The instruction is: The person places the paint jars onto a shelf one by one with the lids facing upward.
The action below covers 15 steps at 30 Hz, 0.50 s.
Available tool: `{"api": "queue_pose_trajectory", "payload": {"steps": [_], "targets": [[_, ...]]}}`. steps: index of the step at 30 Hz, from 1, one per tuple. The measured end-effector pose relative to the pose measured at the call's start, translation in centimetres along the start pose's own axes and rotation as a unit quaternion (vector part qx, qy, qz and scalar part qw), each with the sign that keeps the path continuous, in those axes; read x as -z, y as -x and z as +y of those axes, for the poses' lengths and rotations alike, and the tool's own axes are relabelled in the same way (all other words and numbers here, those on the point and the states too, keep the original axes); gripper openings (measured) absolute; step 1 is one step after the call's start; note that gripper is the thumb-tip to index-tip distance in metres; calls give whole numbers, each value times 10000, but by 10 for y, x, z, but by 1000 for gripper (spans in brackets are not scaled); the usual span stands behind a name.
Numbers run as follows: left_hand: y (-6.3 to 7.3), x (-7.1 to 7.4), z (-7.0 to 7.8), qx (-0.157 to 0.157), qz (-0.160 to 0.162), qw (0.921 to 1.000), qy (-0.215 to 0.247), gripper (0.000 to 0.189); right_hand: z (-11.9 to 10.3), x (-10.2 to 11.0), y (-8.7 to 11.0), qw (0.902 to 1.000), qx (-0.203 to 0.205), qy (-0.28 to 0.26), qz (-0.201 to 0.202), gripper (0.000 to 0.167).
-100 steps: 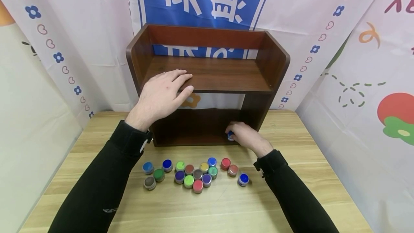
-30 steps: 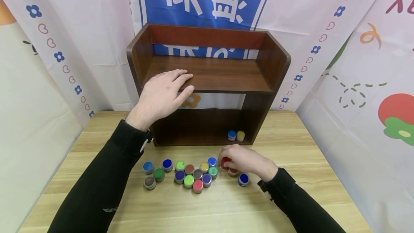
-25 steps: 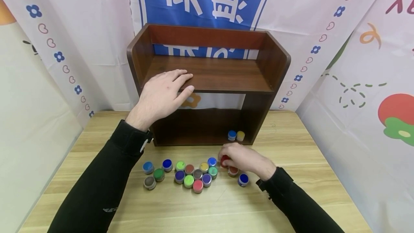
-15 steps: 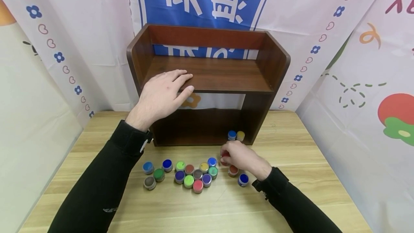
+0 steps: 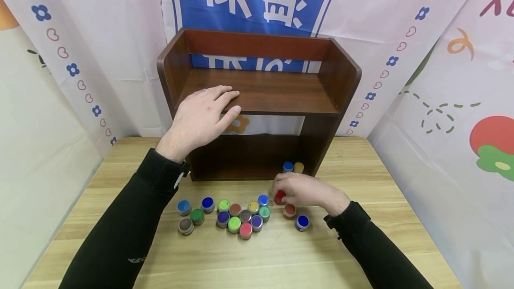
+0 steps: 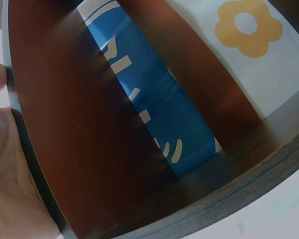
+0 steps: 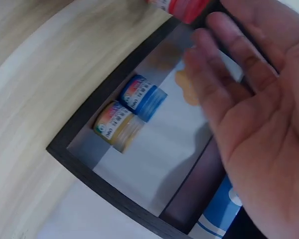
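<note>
My right hand [image 5: 303,189] pinches a small red-lidded paint jar [image 5: 279,197], just in front of the wooden shelf's lower compartment. The same red jar [image 7: 184,7] shows at the top edge of the right wrist view, by the fingertips. A blue paint jar [image 5: 288,167] and a yellow one [image 5: 299,167] stand side by side at the right end of the lower compartment, partly behind my hand. My left hand [image 5: 199,118] rests on the front edge of the upper board of the brown shelf [image 5: 261,88], fingers extended, holding nothing.
Several more jars lie in front on the table [image 5: 321,262]: a brownish-red jar [image 5: 289,211] and a dark blue jar [image 5: 302,223] at right, a mixed cluster around the grey jar [image 5: 245,216], and a group with a green jar [image 5: 197,216] at left.
My right hand has left the blue jar in the lower compartment, taken hold of the red jar and shifted it slightly toward the shelf. My left hand has stayed put.
</note>
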<state>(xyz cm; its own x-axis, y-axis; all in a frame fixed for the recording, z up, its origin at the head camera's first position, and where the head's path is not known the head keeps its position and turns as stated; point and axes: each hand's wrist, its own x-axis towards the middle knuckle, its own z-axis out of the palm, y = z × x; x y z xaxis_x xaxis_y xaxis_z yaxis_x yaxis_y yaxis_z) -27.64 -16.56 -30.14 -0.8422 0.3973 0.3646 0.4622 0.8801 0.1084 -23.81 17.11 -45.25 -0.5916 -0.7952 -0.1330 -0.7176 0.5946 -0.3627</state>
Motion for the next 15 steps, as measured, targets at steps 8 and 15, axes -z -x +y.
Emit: {"api": "queue_pose_trajectory", "payload": {"steps": [8, 15], "targets": [[0, 0, 0, -20, 24, 10000, 21, 67, 3, -1, -3, 9995, 221, 13, -207, 24], [0, 0, -1, -18, 25, 10000, 10, 67, 1, -4, -6, 10000, -5, 65, -74, 17]]}}
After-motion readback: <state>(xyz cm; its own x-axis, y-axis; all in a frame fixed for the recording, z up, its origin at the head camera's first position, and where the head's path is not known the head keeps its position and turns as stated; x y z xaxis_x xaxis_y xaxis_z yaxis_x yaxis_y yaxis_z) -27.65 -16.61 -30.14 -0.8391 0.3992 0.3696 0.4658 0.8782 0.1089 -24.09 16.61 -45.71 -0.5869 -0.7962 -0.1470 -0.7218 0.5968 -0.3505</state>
